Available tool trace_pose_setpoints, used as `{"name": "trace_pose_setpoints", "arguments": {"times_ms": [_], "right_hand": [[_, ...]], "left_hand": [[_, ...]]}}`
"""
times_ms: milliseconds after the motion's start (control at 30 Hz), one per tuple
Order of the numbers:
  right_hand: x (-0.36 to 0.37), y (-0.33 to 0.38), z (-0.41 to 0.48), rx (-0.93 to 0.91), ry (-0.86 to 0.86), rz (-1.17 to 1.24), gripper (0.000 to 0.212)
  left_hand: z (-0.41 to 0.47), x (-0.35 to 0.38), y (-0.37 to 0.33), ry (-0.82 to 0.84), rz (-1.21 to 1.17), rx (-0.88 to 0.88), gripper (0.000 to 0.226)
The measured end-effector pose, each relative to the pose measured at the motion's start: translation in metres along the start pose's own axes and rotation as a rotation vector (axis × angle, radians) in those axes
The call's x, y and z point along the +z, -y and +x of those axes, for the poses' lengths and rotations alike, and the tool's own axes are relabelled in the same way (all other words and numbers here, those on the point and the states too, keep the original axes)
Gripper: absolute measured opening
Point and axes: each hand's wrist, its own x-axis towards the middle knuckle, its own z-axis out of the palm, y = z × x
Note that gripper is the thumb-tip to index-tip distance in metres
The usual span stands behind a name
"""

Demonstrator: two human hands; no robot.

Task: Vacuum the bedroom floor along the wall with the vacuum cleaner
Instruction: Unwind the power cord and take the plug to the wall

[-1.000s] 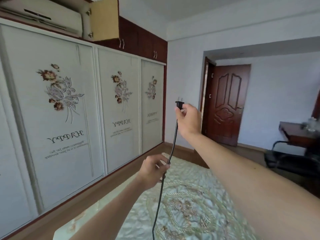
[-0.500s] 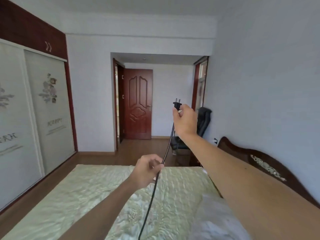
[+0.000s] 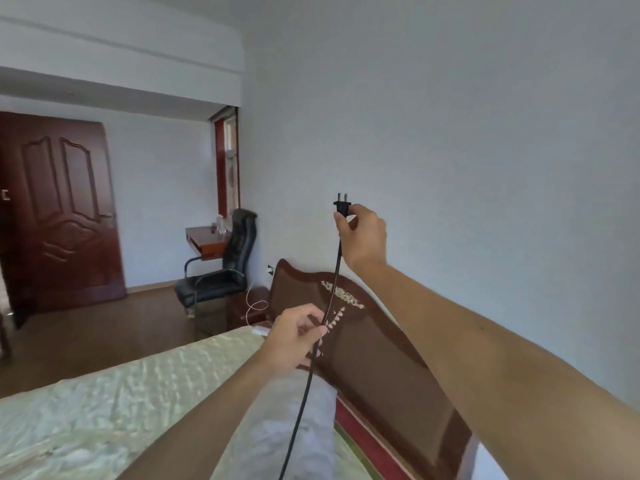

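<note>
A bedroom with pale walls holds a bed (image 3: pixel 104 403) under a light quilted cover, its carved wooden headboard (image 3: pixel 377 362) against the wall, with a black office chair (image 3: pixel 221 271) and a dark wooden door (image 3: pixel 65 216) beyond. The right hand (image 3: pixel 363 237) is raised in front of the wall, pinching a black two-pin plug (image 3: pixel 342 206) with prongs pointing up. Its black power cord (image 3: pixel 311 362) hangs down through the curled fingers of the left hand (image 3: pixel 294 337), lower and over the headboard, and runs off the bottom edge.

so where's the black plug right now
In the head view the black two-pin plug is right of centre, pinched in the right hand, before the pale wall above the carved brown wooden headboard.
</note>
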Motion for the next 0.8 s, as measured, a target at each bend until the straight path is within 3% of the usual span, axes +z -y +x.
{"name": "trace_pose_setpoints", "arguments": {"times_ms": [400,800], "right_hand": [[-0.197,-0.135,0.03,0.154,-0.235,-0.226,0.023],[-0.365,-0.269,0.006,0.326,-0.37,-0.385,0.024]], "left_hand": [[0.062,0.212,-0.062,0.363,-0.11,0.055,0.005],[0.061,0.411,-0.096,0.585,-0.124,0.072,0.005]]}}
